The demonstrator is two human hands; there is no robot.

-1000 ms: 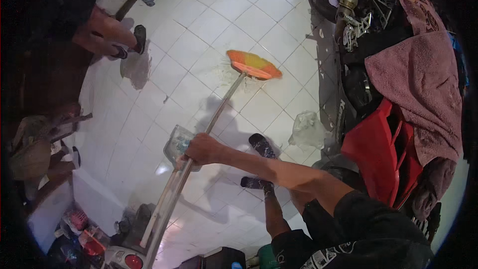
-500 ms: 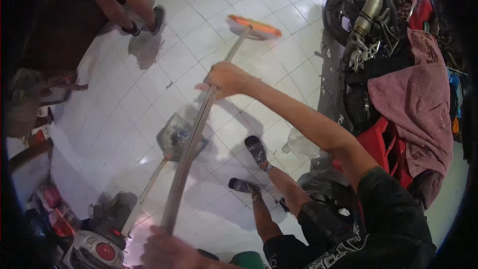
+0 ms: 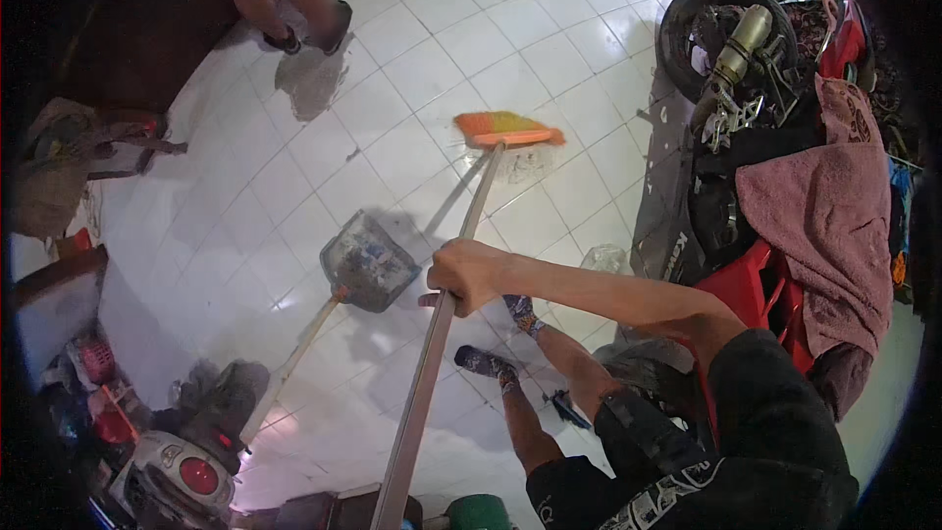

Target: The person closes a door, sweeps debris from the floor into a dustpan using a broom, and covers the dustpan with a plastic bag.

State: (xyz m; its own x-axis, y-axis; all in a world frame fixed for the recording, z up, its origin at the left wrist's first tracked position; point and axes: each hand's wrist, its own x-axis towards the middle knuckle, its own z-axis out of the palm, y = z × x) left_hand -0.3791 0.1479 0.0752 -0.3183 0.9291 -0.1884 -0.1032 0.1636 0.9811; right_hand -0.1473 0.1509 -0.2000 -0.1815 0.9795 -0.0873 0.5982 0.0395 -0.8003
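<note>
One R hand (image 3: 473, 275) mid-pole on broom (image 3: 432, 363), fingers wrapped round it, prob. for leverage; dustpan (image 3: 371, 260) nearby; L hand unseen, can't tell.

Our long-handled broom (image 3: 478, 206), slim grey-brown pole (image 3: 417, 407) slanting up toward us, orange collar (image 3: 520, 138), flared bristles (image 3: 505, 123) orange at both ends and yellowish between, fanned away from us, low at the white tiled floor (image 3: 461, 5), well in from its left edge
</note>
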